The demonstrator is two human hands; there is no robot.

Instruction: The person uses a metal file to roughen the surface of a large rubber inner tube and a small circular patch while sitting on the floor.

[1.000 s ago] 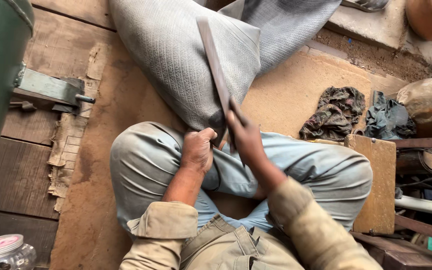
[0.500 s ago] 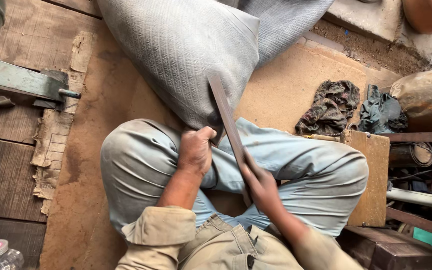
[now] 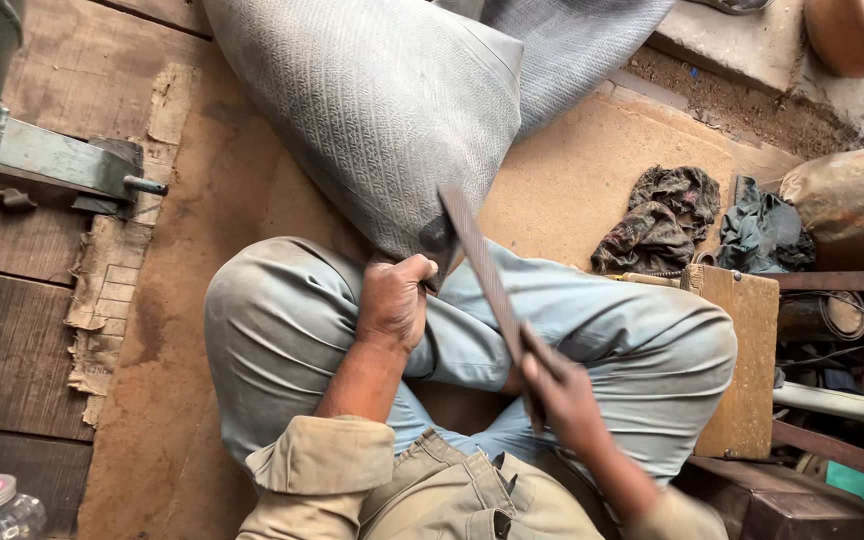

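Person sits cross-legged on the floor (image 3: 172, 400); left hand (image 3: 392, 300) fisted tight around a small dark workpiece (image 3: 438, 236) braced on the knee, steadying it. Right hand (image 3: 562, 395) closed around the lower end of a long flat file (image 3: 487, 280) laid diagonally across the workpiece, grey sack (image 3: 372, 100) just behind.

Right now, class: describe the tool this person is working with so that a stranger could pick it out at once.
Start at the big grey woven sack. Just below it, a long, flat, dark metal file slants across the lap to the right hand. Unlike the crumpled rags nearby, it is straight and rigid.
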